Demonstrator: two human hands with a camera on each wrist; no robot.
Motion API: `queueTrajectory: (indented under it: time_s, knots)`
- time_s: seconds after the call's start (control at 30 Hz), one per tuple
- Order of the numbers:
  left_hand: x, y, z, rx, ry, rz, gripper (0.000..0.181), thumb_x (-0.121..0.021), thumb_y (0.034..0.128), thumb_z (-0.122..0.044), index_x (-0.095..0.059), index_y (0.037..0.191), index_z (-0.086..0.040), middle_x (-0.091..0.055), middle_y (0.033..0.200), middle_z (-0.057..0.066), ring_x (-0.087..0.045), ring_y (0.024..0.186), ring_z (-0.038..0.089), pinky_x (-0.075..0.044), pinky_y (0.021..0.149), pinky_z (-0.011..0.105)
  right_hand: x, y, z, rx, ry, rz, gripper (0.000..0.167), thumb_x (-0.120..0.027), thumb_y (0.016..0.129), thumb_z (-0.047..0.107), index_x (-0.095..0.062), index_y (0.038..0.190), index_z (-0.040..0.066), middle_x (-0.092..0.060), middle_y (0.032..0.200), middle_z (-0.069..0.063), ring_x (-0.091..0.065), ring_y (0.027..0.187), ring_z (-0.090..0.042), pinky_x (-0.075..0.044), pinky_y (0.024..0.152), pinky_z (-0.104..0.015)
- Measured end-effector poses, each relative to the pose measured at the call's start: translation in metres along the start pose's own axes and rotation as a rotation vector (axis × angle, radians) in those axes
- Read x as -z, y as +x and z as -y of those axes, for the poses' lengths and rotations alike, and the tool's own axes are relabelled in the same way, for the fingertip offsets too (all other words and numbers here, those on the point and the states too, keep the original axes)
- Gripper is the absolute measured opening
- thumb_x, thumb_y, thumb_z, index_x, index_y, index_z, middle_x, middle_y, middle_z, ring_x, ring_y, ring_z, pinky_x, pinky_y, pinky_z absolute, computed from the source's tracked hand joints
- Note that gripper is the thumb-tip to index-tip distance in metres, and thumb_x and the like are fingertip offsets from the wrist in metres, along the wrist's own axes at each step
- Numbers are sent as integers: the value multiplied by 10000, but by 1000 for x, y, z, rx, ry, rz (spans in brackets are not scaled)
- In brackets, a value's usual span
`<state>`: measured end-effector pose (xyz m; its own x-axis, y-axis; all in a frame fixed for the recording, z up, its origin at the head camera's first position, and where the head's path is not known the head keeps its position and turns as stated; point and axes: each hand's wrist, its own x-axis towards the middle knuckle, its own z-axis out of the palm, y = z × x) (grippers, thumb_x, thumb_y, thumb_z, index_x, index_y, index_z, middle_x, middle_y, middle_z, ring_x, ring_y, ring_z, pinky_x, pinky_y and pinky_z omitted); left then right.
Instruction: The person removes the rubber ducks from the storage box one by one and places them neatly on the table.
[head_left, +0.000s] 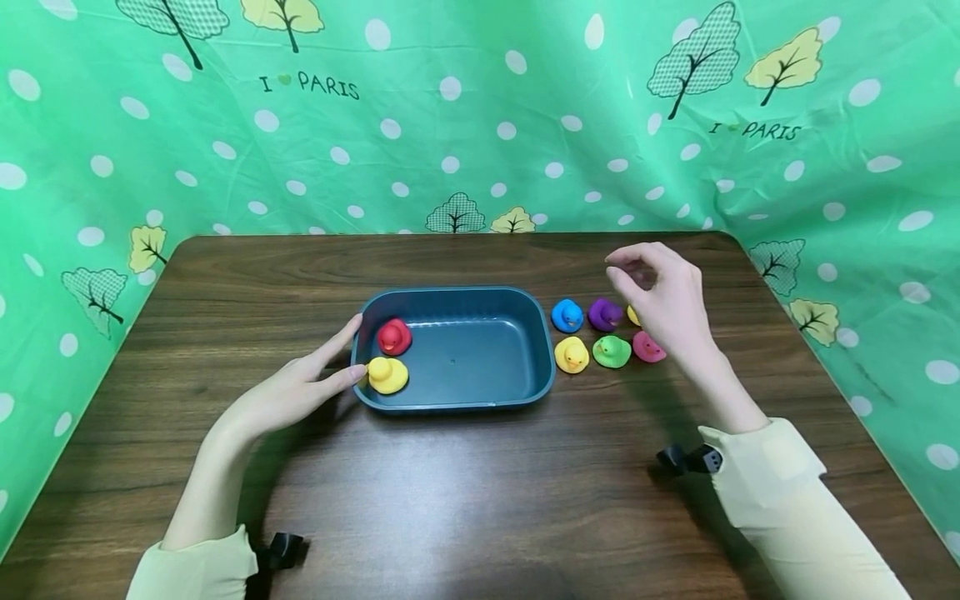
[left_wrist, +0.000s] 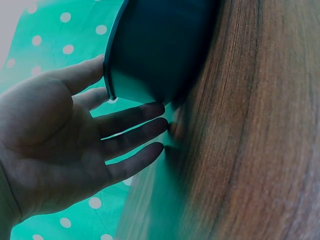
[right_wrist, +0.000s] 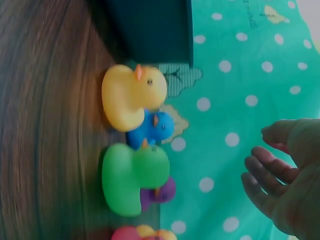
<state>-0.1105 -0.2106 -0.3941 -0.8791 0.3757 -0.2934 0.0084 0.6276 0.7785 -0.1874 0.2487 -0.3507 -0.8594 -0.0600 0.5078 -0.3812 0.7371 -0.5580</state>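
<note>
A dark blue plastic tub (head_left: 465, 358) stands on the table, with a red rubber duck (head_left: 393, 337) and a yellow rubber duck (head_left: 387, 376) at its left end. My left hand (head_left: 288, 396) touches the tub's left rim with thumb and fingers extended. Above the ducks right of the tub hovers my right hand (head_left: 667, 304), its fingers loosely bent and holding nothing. Below it sit blue (head_left: 567, 316), purple (head_left: 605, 315), green (head_left: 612, 352) and pink (head_left: 648, 347) ducks, plus a yellow duck (right_wrist: 122, 97) nearest the tub. Another yellow one is mostly hidden behind the right hand.
The wooden table (head_left: 450, 500) has rounded far corners. A green dotted cloth (head_left: 450, 125) printed with trees hangs behind it and along both sides. Each sleeve cuff carries a small black device, one of them a wrist camera (head_left: 690, 459) on the right.
</note>
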Motion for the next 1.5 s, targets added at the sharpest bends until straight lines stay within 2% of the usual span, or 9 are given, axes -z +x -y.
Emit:
queueTrajectory:
  time_s: [0.27, 0.63, 1.1, 1.27, 1.5]
  knots:
    - [0, -1, -1, 11, -9, 4, 736, -493, 1035, -595, -19, 1596, -553, -253, 1708, 133, -227, 1582, 403, -280, 1171, 735, -14, -3, 18, 44, 34, 30, 91, -725, 961, 141, -768, 1011, 79, -730, 921, -45, -578, 776, 28, -482, 718, -117]
    - [0, -1, -1, 3, 11, -6, 737, -490, 1035, -596, -25, 1604, -536, -266, 1704, 138, -239, 1576, 414, -291, 1168, 733, -34, -11, 39, 86, 81, 90, 94, -743, 950, 127, -766, 1034, 91, -716, 897, -27, -585, 757, -70, -479, 678, -122]
    - [-1, 0, 0, 6, 13, -7, 741, -486, 1035, -602, -25, 1610, -526, -265, 1704, 135, -237, 1577, 411, -288, 1170, 733, -50, -17, 57, 91, 120, 152, 106, -744, 951, 126, -769, 1054, 118, -724, 921, -22, -600, 769, -99, -519, 693, -190]
    - [0, 1, 0, -4, 24, -6, 738, -480, 1045, -582, -16, 1614, -515, -266, 1702, 149, -240, 1573, 422, -288, 1168, 735, -56, -20, 64, 112, 139, 169, 109, -743, 954, 134, -770, 1056, 108, -724, 923, -24, -608, 781, -107, -557, 699, -280]
    - [-1, 0, 1, 3, -2, 1, 724, -479, 1043, -589, -22, 1602, -544, -253, 1709, 120, -227, 1583, 398, -274, 1180, 728, -69, -23, 75, 127, 154, 197, 118, -746, 950, 133, -770, 1060, 97, -714, 902, -22, -619, 780, -119, -566, 707, -319]
